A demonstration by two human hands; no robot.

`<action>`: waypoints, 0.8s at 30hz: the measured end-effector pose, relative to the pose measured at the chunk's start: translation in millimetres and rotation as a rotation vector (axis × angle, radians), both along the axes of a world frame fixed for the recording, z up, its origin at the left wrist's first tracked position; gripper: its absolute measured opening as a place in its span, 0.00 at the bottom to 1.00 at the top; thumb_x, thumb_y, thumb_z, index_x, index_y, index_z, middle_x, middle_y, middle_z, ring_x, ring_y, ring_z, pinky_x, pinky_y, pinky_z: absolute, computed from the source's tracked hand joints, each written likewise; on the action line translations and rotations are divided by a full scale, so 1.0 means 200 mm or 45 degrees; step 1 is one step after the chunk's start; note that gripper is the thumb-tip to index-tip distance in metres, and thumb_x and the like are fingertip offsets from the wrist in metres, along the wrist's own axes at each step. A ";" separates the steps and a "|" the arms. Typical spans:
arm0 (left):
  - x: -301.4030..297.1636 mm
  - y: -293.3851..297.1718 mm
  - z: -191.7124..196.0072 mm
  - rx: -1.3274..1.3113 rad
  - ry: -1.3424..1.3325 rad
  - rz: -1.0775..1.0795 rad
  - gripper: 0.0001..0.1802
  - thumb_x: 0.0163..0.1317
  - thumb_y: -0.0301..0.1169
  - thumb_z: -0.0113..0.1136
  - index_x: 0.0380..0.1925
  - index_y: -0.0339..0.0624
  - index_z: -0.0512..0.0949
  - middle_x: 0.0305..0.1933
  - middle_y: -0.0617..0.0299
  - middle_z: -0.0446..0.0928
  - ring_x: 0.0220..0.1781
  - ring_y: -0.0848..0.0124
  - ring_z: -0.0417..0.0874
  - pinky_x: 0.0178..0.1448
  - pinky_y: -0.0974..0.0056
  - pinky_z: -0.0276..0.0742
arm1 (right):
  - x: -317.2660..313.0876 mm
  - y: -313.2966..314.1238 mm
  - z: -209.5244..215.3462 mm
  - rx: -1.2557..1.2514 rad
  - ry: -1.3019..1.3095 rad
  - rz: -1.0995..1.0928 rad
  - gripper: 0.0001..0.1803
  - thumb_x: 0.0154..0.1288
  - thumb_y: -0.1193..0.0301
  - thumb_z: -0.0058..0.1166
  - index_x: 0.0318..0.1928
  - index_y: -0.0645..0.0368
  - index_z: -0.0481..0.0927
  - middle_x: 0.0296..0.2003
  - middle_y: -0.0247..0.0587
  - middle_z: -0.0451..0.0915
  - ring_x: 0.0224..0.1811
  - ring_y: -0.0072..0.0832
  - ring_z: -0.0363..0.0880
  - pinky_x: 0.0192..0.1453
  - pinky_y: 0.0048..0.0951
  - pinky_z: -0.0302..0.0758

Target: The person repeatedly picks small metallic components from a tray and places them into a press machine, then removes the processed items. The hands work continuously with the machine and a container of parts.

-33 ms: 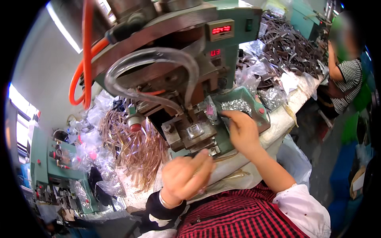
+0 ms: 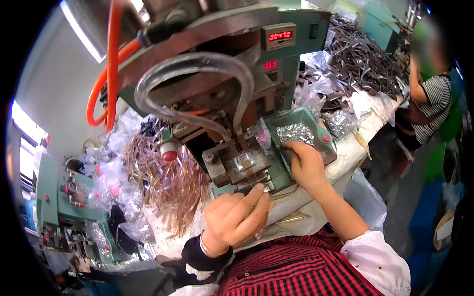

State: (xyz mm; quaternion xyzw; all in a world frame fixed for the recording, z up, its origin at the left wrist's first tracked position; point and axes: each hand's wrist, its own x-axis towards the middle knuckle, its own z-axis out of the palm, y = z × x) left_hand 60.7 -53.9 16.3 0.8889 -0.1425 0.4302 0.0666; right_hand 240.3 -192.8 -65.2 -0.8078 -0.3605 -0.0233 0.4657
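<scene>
My left hand (image 2: 234,217) is closed at the front of the press, its fingertips at the lower edge of the metal die block (image 2: 241,163). Whatever those fingers pinch is too small or hidden to make out. My right hand (image 2: 307,170) has curled fingers at the near left side of a green tray (image 2: 316,118), which holds a heap of small shiny metal pieces (image 2: 295,133). The right fingertips point toward the die, and I cannot see what they hold. A thin brownish strip (image 2: 285,194) lies between the two hands, below the tray.
A clear hose (image 2: 197,59) loops in front of the press; an orange hose (image 2: 112,64) hangs left. Left of the die lie a red button (image 2: 169,155) and a pile of brownish strips (image 2: 168,182). Dark strips (image 2: 360,59) are heaped at the far right, near another person (image 2: 434,98).
My left hand has moved slightly to the right along the die's front. My right hand sits a little lower and further right. The view has shifted slightly.
</scene>
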 end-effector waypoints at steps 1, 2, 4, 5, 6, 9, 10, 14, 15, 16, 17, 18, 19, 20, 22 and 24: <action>0.02 0.00 -0.02 -0.017 -0.004 -0.019 0.10 0.53 0.23 0.72 0.36 0.40 0.84 0.40 0.58 0.85 0.24 0.72 0.81 0.26 0.70 0.73 | 0.03 -0.06 -0.07 -0.016 -0.076 0.032 0.17 0.61 0.83 0.51 0.49 0.61 0.86 0.44 0.51 0.86 0.48 0.46 0.84 0.53 0.43 0.79; 0.04 0.02 -0.05 -0.028 -0.011 -0.039 0.12 0.52 0.23 0.73 0.37 0.41 0.83 0.40 0.57 0.85 0.23 0.71 0.81 0.25 0.69 0.73 | 0.05 -0.11 -0.11 -0.026 -0.155 0.063 0.16 0.62 0.83 0.51 0.48 0.61 0.86 0.43 0.50 0.86 0.46 0.46 0.85 0.51 0.43 0.79; 0.06 0.05 -0.10 -0.017 -0.038 -0.077 0.14 0.50 0.24 0.75 0.37 0.42 0.83 0.42 0.57 0.85 0.23 0.72 0.81 0.24 0.68 0.71 | 0.07 -0.14 -0.12 0.068 -0.198 0.010 0.14 0.63 0.82 0.52 0.47 0.61 0.86 0.41 0.50 0.87 0.44 0.44 0.85 0.49 0.41 0.79; 0.06 0.06 -0.12 -0.017 -0.049 -0.068 0.15 0.49 0.24 0.75 0.38 0.42 0.83 0.42 0.57 0.85 0.23 0.72 0.80 0.24 0.68 0.71 | 0.12 -0.13 -0.10 0.169 -0.168 -0.070 0.14 0.63 0.82 0.52 0.46 0.61 0.85 0.41 0.50 0.86 0.43 0.44 0.85 0.49 0.40 0.79; 0.07 0.06 -0.13 -0.011 -0.063 -0.064 0.15 0.49 0.24 0.75 0.38 0.42 0.83 0.41 0.57 0.85 0.22 0.72 0.80 0.23 0.68 0.70 | 0.17 -0.12 -0.06 0.276 -0.143 -0.156 0.13 0.63 0.82 0.52 0.45 0.61 0.85 0.41 0.49 0.86 0.42 0.43 0.85 0.49 0.39 0.79; 0.07 0.06 -0.14 -0.041 -0.102 -0.068 0.16 0.48 0.23 0.75 0.38 0.42 0.83 0.41 0.57 0.85 0.22 0.72 0.80 0.23 0.68 0.70 | 0.24 -0.15 -0.04 0.205 -0.018 -0.229 0.10 0.61 0.80 0.56 0.42 0.62 0.84 0.39 0.48 0.85 0.42 0.42 0.84 0.48 0.37 0.78; 0.08 0.06 -0.13 -0.038 -0.096 -0.069 0.16 0.48 0.23 0.75 0.38 0.42 0.83 0.41 0.56 0.85 0.22 0.72 0.79 0.23 0.68 0.70 | 0.26 -0.15 -0.08 0.139 0.023 -0.216 0.09 0.60 0.80 0.57 0.41 0.62 0.84 0.39 0.47 0.85 0.42 0.42 0.83 0.48 0.37 0.78; 0.09 0.05 -0.16 -0.081 -0.113 -0.056 0.13 0.50 0.26 0.75 0.37 0.42 0.84 0.41 0.57 0.86 0.21 0.74 0.77 0.22 0.69 0.68 | 0.12 -0.21 -0.13 -0.132 -0.183 -0.285 0.06 0.53 0.77 0.65 0.34 0.58 0.84 0.35 0.43 0.80 0.45 0.43 0.78 0.52 0.41 0.74; 0.07 0.05 -0.16 -0.110 -0.103 -0.050 0.14 0.49 0.25 0.76 0.37 0.41 0.84 0.42 0.56 0.86 0.22 0.72 0.79 0.22 0.68 0.69 | 0.10 -0.20 -0.12 -0.169 -0.199 -0.298 0.06 0.53 0.76 0.66 0.34 0.58 0.84 0.35 0.42 0.80 0.46 0.43 0.78 0.52 0.41 0.74; 0.06 0.05 -0.16 -0.139 -0.094 -0.041 0.15 0.48 0.24 0.76 0.37 0.40 0.85 0.42 0.54 0.87 0.23 0.71 0.80 0.23 0.67 0.71 | 0.10 -0.19 -0.12 -0.205 -0.216 -0.309 0.07 0.53 0.75 0.67 0.33 0.58 0.84 0.35 0.42 0.80 0.46 0.43 0.78 0.52 0.42 0.74; 0.04 0.01 -0.17 -0.198 -0.071 -0.008 0.14 0.48 0.24 0.76 0.37 0.39 0.85 0.44 0.53 0.87 0.25 0.70 0.81 0.25 0.67 0.73 | 0.10 -0.18 -0.12 -0.239 -0.235 -0.317 0.07 0.52 0.75 0.68 0.33 0.57 0.84 0.36 0.42 0.79 0.47 0.43 0.77 0.52 0.42 0.74; -0.01 -0.03 -0.14 -0.268 -0.010 0.107 0.15 0.49 0.25 0.76 0.38 0.41 0.86 0.45 0.53 0.87 0.26 0.70 0.81 0.28 0.67 0.75 | 0.12 -0.16 -0.16 -0.231 -0.369 -0.241 0.08 0.51 0.74 0.70 0.32 0.57 0.84 0.36 0.42 0.79 0.46 0.44 0.77 0.53 0.43 0.73; -0.05 -0.06 -0.13 -0.354 0.051 0.119 0.16 0.48 0.25 0.76 0.39 0.41 0.86 0.46 0.52 0.87 0.27 0.70 0.82 0.29 0.67 0.76 | 0.14 -0.14 -0.17 -0.266 -0.335 -0.224 0.07 0.51 0.74 0.70 0.31 0.57 0.83 0.36 0.42 0.79 0.45 0.45 0.77 0.52 0.43 0.73; -0.10 -0.08 -0.11 -0.443 0.109 0.130 0.16 0.48 0.25 0.76 0.40 0.42 0.86 0.46 0.51 0.87 0.28 0.69 0.83 0.30 0.67 0.77 | 0.15 -0.14 -0.19 -0.280 -0.381 -0.206 0.08 0.51 0.75 0.69 0.30 0.58 0.82 0.35 0.42 0.79 0.45 0.45 0.77 0.50 0.44 0.73; -0.25 -0.09 -0.09 -0.354 0.120 0.236 0.18 0.50 0.23 0.75 0.43 0.39 0.86 0.47 0.51 0.87 0.30 0.67 0.85 0.32 0.67 0.78 | 0.17 -0.16 -0.18 -0.252 -0.363 -0.182 0.06 0.55 0.77 0.67 0.32 0.59 0.81 0.33 0.41 0.79 0.38 0.40 0.79 0.46 0.39 0.75; -0.45 -0.02 -0.08 -0.231 0.054 0.392 0.18 0.51 0.21 0.73 0.45 0.36 0.85 0.48 0.50 0.87 0.31 0.66 0.85 0.35 0.67 0.79 | 0.14 -0.15 -0.17 0.009 0.219 -0.269 0.03 0.63 0.79 0.63 0.35 0.61 0.82 0.31 0.35 0.80 0.34 0.26 0.78 0.43 0.27 0.74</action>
